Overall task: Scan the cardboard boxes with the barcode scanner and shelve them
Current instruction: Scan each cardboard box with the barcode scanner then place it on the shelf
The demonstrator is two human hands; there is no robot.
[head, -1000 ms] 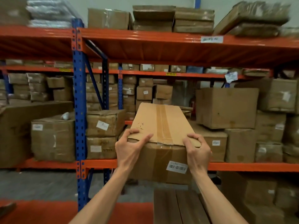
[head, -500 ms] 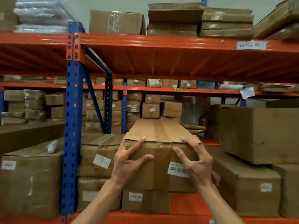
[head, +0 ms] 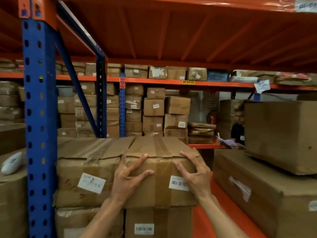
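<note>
A long taped cardboard box [head: 161,184] with a white barcode label on its near face rests on top of another labelled box [head: 157,222] on the orange shelf [head: 204,219]. My left hand [head: 127,177] presses on its near face at the left, fingers spread and hooked over the top edge. My right hand [head: 193,174] presses on the same face at the right, partly covering the label. A white barcode scanner [head: 12,163] lies on a box at the far left, beyond the blue upright.
A blue rack upright [head: 40,127] stands left of the stack. Two stacked boxes [head: 85,179] touch the box's left side. Large boxes [head: 267,194] fill the shelf's right, with an orange gap between. A person in black [head: 238,129] stands behind the rack.
I have stepped closer to the rack. The box has gone from held in the air to lying deeper on the lower box, and my hands now push on its near face.
</note>
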